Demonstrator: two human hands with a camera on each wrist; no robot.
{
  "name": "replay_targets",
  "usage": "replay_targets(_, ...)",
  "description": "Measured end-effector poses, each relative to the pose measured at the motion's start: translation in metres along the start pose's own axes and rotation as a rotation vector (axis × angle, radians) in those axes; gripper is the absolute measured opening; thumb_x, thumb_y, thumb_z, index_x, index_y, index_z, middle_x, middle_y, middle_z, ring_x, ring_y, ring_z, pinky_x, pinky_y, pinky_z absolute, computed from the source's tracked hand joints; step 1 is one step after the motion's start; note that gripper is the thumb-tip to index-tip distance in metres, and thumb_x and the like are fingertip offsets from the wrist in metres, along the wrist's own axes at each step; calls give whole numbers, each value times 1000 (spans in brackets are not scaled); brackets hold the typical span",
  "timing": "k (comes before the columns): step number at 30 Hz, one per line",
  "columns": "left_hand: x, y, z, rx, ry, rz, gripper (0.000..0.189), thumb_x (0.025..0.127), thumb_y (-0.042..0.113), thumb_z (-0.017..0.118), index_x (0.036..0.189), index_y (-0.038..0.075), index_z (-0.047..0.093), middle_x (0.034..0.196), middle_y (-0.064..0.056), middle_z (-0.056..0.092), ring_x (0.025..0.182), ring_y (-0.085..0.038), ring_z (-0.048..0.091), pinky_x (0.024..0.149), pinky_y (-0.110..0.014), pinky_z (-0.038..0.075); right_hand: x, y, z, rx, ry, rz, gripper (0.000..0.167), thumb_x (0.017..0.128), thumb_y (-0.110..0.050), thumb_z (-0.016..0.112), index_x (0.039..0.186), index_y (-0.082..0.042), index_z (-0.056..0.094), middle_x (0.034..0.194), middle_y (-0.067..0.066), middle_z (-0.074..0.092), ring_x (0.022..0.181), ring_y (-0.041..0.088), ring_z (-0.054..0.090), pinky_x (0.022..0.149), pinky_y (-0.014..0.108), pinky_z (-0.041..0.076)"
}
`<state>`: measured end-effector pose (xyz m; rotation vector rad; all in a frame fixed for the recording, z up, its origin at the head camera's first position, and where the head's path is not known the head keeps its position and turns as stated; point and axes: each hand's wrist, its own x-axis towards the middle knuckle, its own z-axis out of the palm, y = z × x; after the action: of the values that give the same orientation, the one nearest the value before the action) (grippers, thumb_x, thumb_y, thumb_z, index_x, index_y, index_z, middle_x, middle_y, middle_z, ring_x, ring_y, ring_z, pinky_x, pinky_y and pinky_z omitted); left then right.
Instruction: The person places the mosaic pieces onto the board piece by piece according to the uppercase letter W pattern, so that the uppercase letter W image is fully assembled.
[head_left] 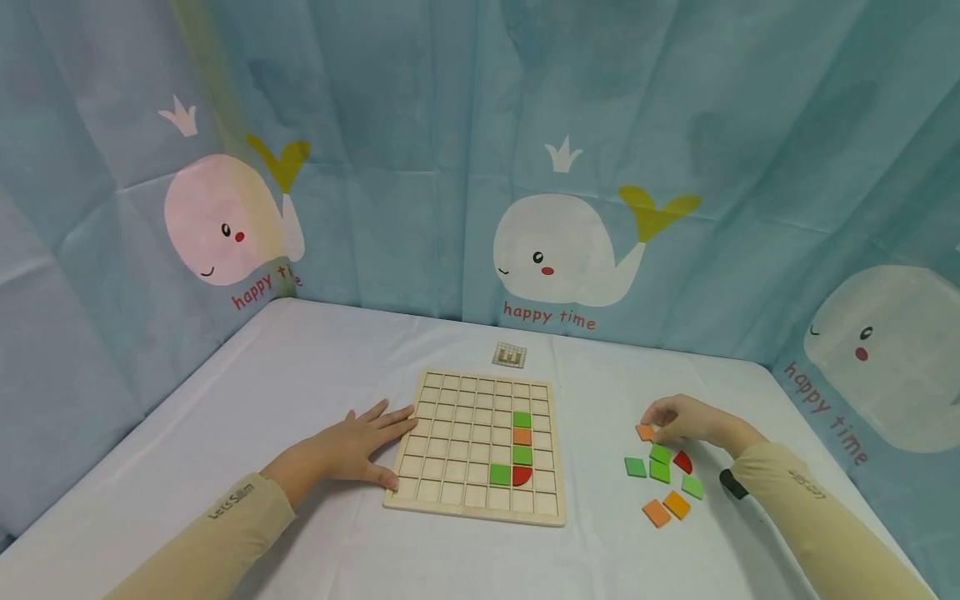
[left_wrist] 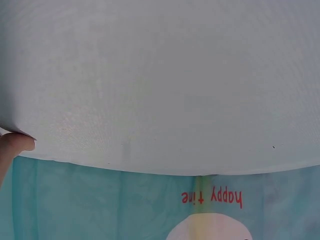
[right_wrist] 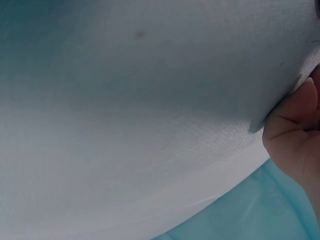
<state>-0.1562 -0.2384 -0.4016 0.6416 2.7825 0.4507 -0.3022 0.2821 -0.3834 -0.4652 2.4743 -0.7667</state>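
Observation:
A wooden grid board (head_left: 448, 493) lies on the white cloth, with green and orange square tiles and a red quarter-circle tile (head_left: 522, 476) set in its right-hand columns. My left hand (head_left: 352, 446), fingers spread, rests at the board's left edge; only a fingertip shows in the left wrist view. To the right of the board, my right hand (head_left: 690, 419) pinches an orange square tile (head_left: 645, 432) between thumb and forefinger, low over the cloth. Loose beside it are several green tiles (head_left: 660, 472), a red quarter-circle tile (head_left: 682, 462) and two orange tiles (head_left: 656, 513).
Behind the board lies a small patterned card (head_left: 510, 355) with a gridded picture. A dark object (head_left: 733, 484) shows by the right sleeve. Blue curtains (head_left: 390, 167) printed with whales hang along the back and sides of the white-covered table (head_left: 322, 358).

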Motion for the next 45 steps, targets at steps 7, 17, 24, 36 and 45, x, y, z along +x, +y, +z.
replay_targets(7, 0, 1, -1, -4, -4, -1, 99, 76, 66, 66, 152, 11, 34, 160, -8, 21, 144, -45, 11, 103, -75, 11, 1, 2, 1, 19, 3, -22, 17, 83, -8, 74, 93, -4, 62, 85, 5, 54, 83, 23, 48, 71, 35, 41)
replay_targets(17, -1, 4, -2, -9, -13, -5, 99, 77, 64, 67, 153, 11, 33, 160, -8, 20, 144, -45, 11, 103, -75, 11, -1, 3, 2, 48, 44, 9, 15, 85, -13, 73, 88, -4, 62, 80, 4, 55, 81, 22, 49, 69, 34, 39)
replay_targets(24, -1, 2, -1, -13, -14, -6, 100, 76, 66, 67, 153, 11, 33, 160, -8, 20, 144, -45, 10, 103, -75, 10, -5, -3, 9, 91, 135, 41, 14, 88, -13, 70, 85, -3, 61, 76, 4, 52, 74, 21, 48, 65, 33, 39)
replay_targets(36, 1, 0, 0, -5, -9, -13, 101, 76, 66, 67, 153, 11, 33, 160, -8, 20, 145, -43, 10, 104, -74, 11, -10, -29, 8, 269, 197, 83, 25, 94, -16, 66, 102, 6, 61, 94, 7, 66, 86, 21, 59, 83, 37, 53)
replay_targets(45, 1, 1, 0, -5, -12, -12, 100, 76, 68, 65, 153, 12, 33, 161, -7, 20, 145, -44, 9, 104, -74, 10, -18, -56, 10, 469, 204, 43, 37, 97, -12, 60, 121, 16, 53, 95, 8, 68, 91, 22, 65, 80, 28, 54)
